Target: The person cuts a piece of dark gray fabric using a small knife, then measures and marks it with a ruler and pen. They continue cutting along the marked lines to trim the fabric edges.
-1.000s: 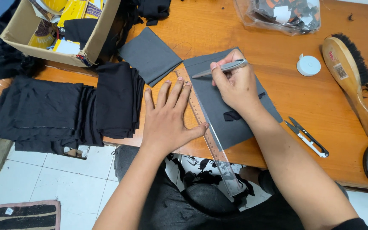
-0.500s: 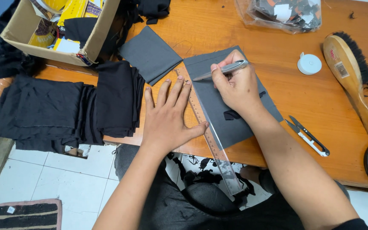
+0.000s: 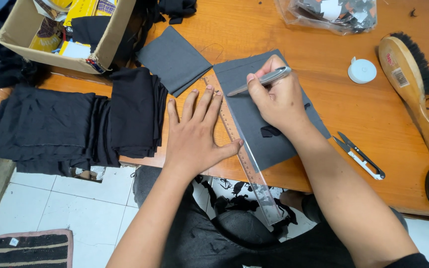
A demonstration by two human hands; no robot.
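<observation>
Orange wood table (image 3: 294,34) bears grey cloth (image 3: 269,141) with a clear ruler (image 3: 247,164) along its left edge. Left hand (image 3: 194,136), fingers spread wide, presses flat beside the ruler. Right hand (image 3: 279,99) pinches a silver pen (image 3: 261,80) over the cloth.

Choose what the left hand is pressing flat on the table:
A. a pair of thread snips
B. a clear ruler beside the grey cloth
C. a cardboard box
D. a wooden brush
B: the left hand lies spread on the clear ruler along the grey cloth, while the right hand holds a silver pen.
</observation>
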